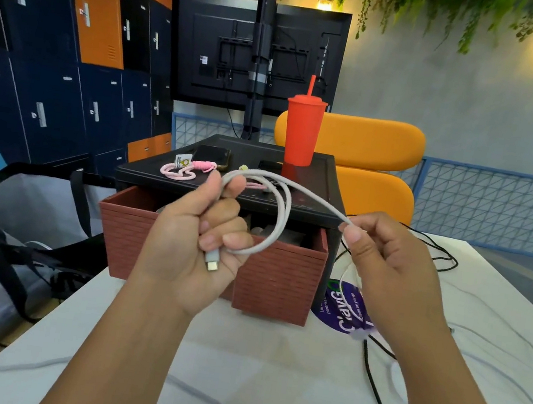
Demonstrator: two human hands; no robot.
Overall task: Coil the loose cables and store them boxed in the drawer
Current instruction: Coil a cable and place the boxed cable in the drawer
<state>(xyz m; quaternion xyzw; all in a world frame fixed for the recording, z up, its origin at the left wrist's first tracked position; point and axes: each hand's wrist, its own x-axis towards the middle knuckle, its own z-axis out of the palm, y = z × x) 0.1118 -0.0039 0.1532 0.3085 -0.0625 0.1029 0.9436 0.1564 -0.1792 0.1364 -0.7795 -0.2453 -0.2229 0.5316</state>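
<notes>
My left hand [197, 240] grips a white cable [279, 214] that forms a loop above the table, its grey plug end [212, 260] sticking out below my fingers. My right hand [383, 264] pinches the same cable further along, between thumb and fingertips. The cable's remaining length drops from that hand towards the white table [267, 375]. Behind my hands a reddish-brown drawer [277, 279] stands pulled out of a black cabinet [324, 196]. A black cable [378, 391] and other white cables [512, 352] lie loose on the table to the right.
On the cabinet top stand a red cup with a straw [302, 131], a phone [211, 155] and a pink lanyard [179, 171]. A purple round sticker [343, 312] lies beside the drawer. An orange chair [378, 159] is behind, bags [11, 233] lie at left.
</notes>
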